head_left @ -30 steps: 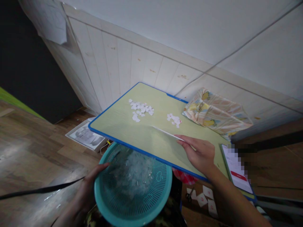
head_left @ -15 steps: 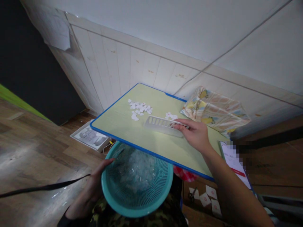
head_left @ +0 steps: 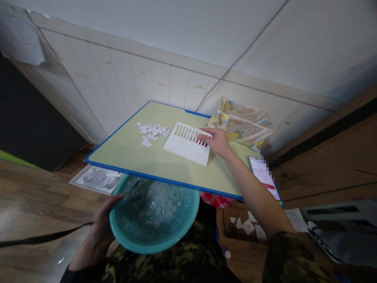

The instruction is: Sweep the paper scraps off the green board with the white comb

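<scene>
My left hand (head_left: 106,220) grips the left rim of a turquoise plastic basket (head_left: 153,248), held under the table's front edge. Clear, whitish small pieces (head_left: 165,200) lie heaped inside it. A white plastic piece with a row of slots (head_left: 187,151) stands tilted on the pale green tabletop (head_left: 123,143). The fingers of my right hand (head_left: 217,141) are closed on its slotted upper right edge. Left of it lies a loose pile of torn white paper scraps (head_left: 153,130). What is behind the white piece is hidden.
A patterned cloth bag (head_left: 244,122) sits at the back right by the wall. A phone (head_left: 263,177) lies on the right edge. Below are scissors (head_left: 233,226), white cards (head_left: 248,226) and a flat box (head_left: 96,179). A dark strap (head_left: 47,237) hangs at left.
My right hand has tilted the white slotted piece up, so its broad face shows and it covers the smaller scrap pile. My left hand still holds the basket. The view has shifted right.
</scene>
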Motion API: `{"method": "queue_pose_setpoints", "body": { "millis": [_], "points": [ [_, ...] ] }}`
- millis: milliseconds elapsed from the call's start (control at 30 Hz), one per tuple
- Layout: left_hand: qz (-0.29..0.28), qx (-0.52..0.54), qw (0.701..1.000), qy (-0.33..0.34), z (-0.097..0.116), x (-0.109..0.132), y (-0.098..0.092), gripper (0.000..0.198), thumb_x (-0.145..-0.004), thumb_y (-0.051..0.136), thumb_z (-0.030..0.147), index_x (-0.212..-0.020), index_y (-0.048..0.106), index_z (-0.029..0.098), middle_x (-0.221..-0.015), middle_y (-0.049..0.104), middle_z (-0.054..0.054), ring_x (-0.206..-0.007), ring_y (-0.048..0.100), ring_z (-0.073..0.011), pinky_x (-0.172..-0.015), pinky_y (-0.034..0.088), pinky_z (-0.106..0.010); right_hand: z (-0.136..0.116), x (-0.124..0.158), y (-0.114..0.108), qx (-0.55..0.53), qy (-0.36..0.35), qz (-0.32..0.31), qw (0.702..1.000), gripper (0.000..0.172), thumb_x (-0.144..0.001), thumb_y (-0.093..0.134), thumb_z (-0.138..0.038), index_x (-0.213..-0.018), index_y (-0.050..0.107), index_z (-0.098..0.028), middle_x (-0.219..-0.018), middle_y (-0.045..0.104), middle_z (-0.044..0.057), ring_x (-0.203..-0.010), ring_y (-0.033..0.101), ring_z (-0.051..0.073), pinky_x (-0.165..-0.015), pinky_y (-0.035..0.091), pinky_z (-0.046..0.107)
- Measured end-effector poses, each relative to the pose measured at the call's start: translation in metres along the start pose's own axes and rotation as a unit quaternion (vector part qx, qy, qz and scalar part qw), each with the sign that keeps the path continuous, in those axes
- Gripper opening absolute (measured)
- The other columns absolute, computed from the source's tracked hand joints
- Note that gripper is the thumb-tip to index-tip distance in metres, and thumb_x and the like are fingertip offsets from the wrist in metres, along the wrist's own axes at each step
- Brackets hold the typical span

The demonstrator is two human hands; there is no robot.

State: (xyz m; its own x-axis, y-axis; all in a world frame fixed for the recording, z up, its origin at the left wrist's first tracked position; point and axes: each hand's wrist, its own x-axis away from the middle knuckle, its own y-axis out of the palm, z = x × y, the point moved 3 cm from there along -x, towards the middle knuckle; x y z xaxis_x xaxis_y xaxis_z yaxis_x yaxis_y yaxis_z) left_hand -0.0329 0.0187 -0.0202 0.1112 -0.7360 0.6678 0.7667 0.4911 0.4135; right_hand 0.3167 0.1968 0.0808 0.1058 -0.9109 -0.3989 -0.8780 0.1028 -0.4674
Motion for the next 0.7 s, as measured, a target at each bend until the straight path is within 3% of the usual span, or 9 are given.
{"method": "queue_pose_setpoints", "body": {
  "millis": [100, 233, 333, 533, 700],
  "points": [
    [-0.009, 0.001, 1.0, -0.008, -0.001, 0.001, 0.001, 0.014, -0.08, 0.062, 0.009, -0.082, 0.075, 0.014, -0.059, 0.079, -0.008, -0.051, 0.074, -0.025, -0.059, 0.065, -0.034, 0.0, 0.0, -0.003, -0.006, 0.003, -0.01, 1.0, 0.042, -0.073, 0.079, -0.053, -0.095, 0.08, -0.017, -0.082, 0.079, 0.006, -0.065, 0.07, 0.019, -0.056, 0.051, 0.027],
    [-0.029, 0.007, 1.0, 0.0, -0.002, -0.001, -0.002, 0.022, -0.085, 0.061, 0.013, -0.068, 0.074, 0.013, -0.054, 0.076, -0.009, -0.043, 0.07, -0.0213, -0.049, 0.061, -0.029, -0.005, 0.005, 0.0, -0.038, 0.03, -0.059, 0.997, 0.042, -0.069, 0.082, -0.052, -0.091, 0.081, -0.016, -0.071, 0.077, 0.005, -0.054, 0.066, 0.017, -0.05, 0.05, 0.027],
    [-0.05, 0.016, 0.999, -0.003, -0.005, -0.007, -0.008, 0.03, -0.089, 0.056, 0.016, -0.068, 0.076, 0.012, -0.058, 0.077, -0.011, -0.045, 0.071, -0.0218, -0.049, 0.061, -0.03, -0.01, 0.008, 0.003, -0.065, 0.051, -0.087, 0.993, 0.043, -0.065, 0.086, -0.051, -0.091, 0.081, -0.017, -0.072, 0.077, 0.005, -0.054, 0.066, 0.017, -0.051, 0.051, 0.027],
    [-0.057, 0.026, 0.998, -0.004, -0.006, -0.012, -0.013, 0.032, -0.09, 0.056, 0.017, -0.065, 0.076, 0.013, -0.057, 0.077, -0.01, -0.045, 0.07, -0.0215, -0.05, 0.061, -0.03, -0.009, 0.009, 0.002, -0.091, 0.078, -0.073, 0.99, 0.04, -0.063, 0.088, -0.049, -0.088, 0.081, -0.018, -0.073, 0.077, 0.005, -0.056, 0.067, 0.017, -0.052, 0.052, 0.027],
    [-0.074, 0.036, 0.997, -0.007, -0.004, -0.007, -0.009, 0.03, -0.089, 0.056, 0.017, -0.068, 0.076, 0.012, -0.058, 0.077, -0.011, -0.047, 0.07, -0.0216, -0.049, 0.06, -0.029, -0.008, 0.013, 0.008, -0.105, 0.105, -0.133, 0.98, 0.039, -0.062, 0.09, -0.044, -0.089, 0.081, -0.017, -0.068, 0.076, 0.004, -0.051, 0.064, 0.014, -0.049, 0.05, 0.024]
  ]
}}
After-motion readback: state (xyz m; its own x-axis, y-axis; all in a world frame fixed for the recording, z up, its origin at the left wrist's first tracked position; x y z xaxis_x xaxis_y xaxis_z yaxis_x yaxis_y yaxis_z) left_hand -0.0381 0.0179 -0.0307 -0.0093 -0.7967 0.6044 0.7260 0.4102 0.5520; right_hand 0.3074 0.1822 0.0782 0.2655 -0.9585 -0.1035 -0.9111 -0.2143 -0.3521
